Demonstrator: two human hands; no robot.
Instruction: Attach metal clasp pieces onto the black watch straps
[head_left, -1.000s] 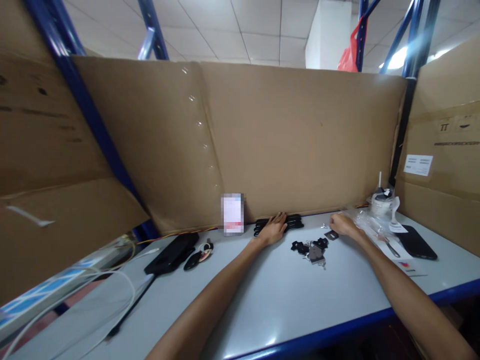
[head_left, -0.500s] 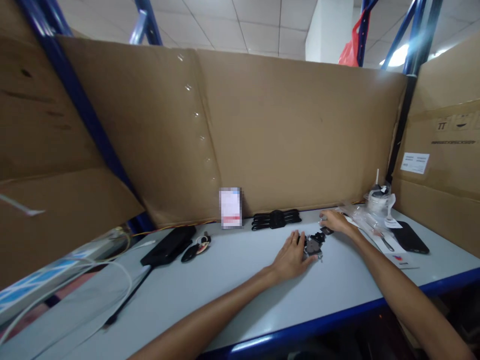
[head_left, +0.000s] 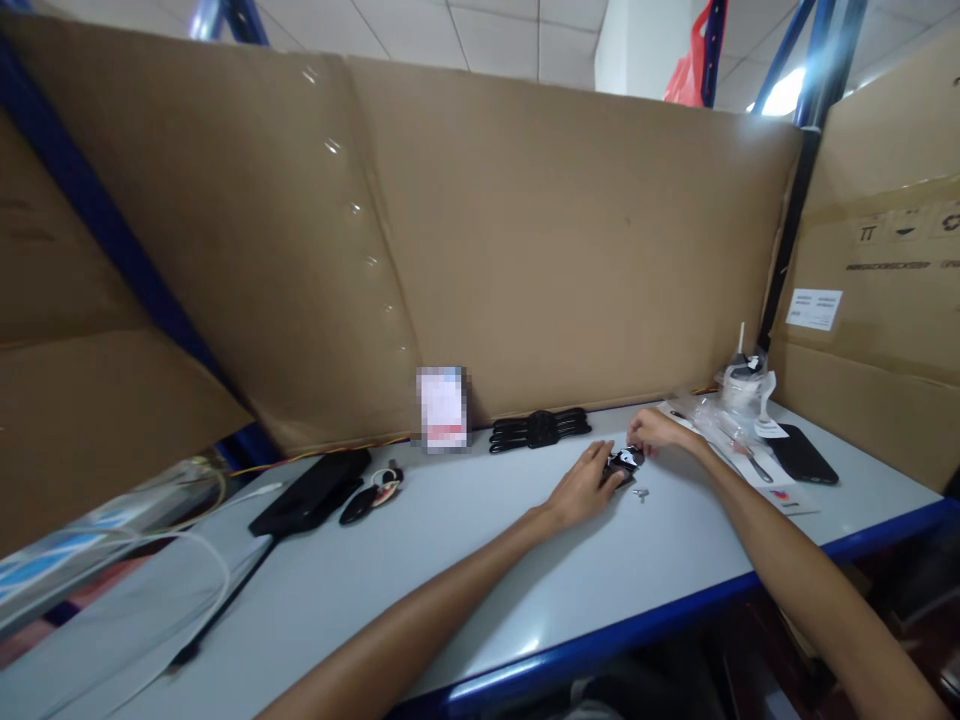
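My left hand [head_left: 583, 488] rests on the table with its thumb and fingers around the left side of a small black part [head_left: 619, 470]. The part has a shiny, whitish patch on top; its exact kind is too small to make out. Against its right side, my right hand [head_left: 655, 432] has its fingertips bent together in a pinch. What lies between those fingertips is hidden. Just in front of the part, small silvery metal pieces [head_left: 640, 493] lie on the light table [head_left: 480, 580].
Behind my hands lies a black ribbed item [head_left: 541, 429]. A phone [head_left: 804, 455], tweezers [head_left: 756, 464] and a plastic-wrapped cup [head_left: 742, 385] are at right. Keys [head_left: 371, 497] and a black case [head_left: 311, 492] lie left. A cardboard wall [head_left: 570, 250] closes the back.
My right hand has come in towards my left, its fingers now pinched at the black part. The dark pieces, spread out before, are now gathered between my hands. The view has shifted slightly.
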